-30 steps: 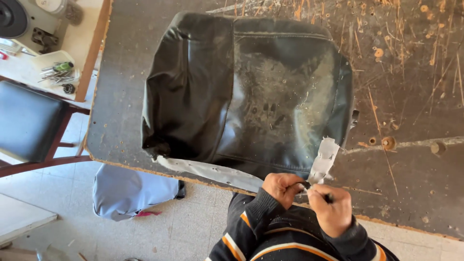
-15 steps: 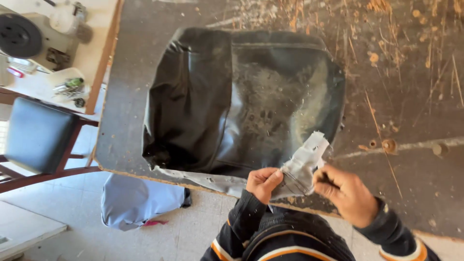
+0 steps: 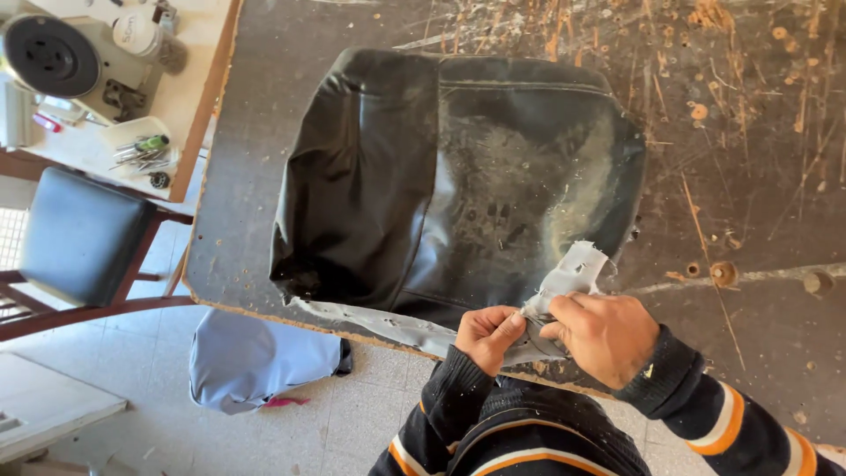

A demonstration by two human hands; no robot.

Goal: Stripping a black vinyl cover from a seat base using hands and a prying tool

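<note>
So the grey strip [image 3: 573,273] along the edge of the black seat cover [image 3: 458,185] has peeled up more than a second ago; the loose end now stands off the leather near the corner. Left hand [image 3: 486,333] is pinched shut on the strip at the near edge of the scratched workbench [image 3: 749,132], and the right hand [image 3: 606,333] has closed in beside it, fingers clamped on the same bit. The hands were apart half a second back. Looks like the lining's coming away bit by bit.
</note>
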